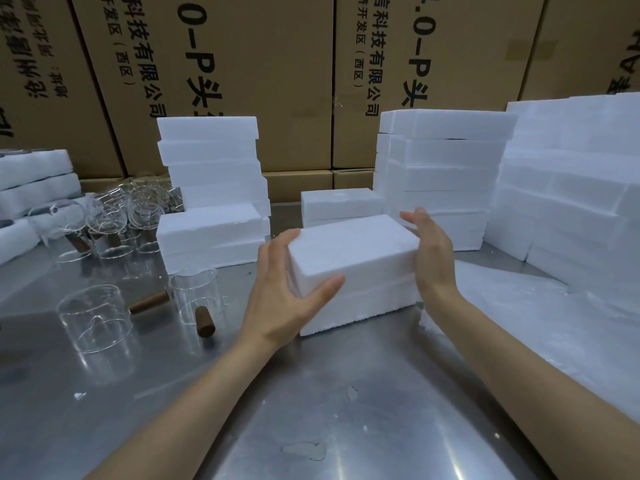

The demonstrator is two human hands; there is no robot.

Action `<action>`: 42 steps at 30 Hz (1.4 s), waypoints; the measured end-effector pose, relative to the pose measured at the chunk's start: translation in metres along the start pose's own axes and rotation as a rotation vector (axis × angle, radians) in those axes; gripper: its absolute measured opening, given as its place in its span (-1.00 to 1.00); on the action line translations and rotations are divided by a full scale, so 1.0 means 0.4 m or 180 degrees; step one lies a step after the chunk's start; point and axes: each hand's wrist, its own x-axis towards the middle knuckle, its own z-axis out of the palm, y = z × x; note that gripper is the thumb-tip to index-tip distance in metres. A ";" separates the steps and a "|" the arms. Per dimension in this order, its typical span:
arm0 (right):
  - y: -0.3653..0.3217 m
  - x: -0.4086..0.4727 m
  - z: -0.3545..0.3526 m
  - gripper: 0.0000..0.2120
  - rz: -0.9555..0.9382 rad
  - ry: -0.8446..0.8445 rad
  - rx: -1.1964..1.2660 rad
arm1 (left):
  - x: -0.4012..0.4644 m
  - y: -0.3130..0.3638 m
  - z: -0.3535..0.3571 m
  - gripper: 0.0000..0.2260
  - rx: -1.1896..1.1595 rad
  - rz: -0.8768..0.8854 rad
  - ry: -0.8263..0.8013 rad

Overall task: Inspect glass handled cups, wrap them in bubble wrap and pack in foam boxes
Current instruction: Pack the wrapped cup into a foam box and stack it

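Two hands (353,271) around one foam box (353,261)

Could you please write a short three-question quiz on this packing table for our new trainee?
1. True or false: the foam box between the hands is closed.
2. Which hand has its thumb on the box's near face: A) left hand B) right hand?
3. On which side of the box do the glass cups with brown handles stand on the steel table?

Key: 1 true. 2 A. 3 the person's left.
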 end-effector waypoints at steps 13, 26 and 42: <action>0.004 -0.001 0.006 -0.70 -0.0197 -0.0429 -0.0277 | 0.005 0.000 -0.005 -0.27 -0.0347 -0.0380 0.0045; 0.034 -0.014 0.012 -0.76 -0.0107 -0.0267 -0.0464 | 0.002 -0.011 -0.015 -0.31 -0.0248 -0.0371 -0.0146; 0.041 -0.023 0.007 -0.76 0.0014 -0.0040 -0.0714 | 0.004 -0.018 -0.022 -0.29 -0.0215 -0.0607 -0.0485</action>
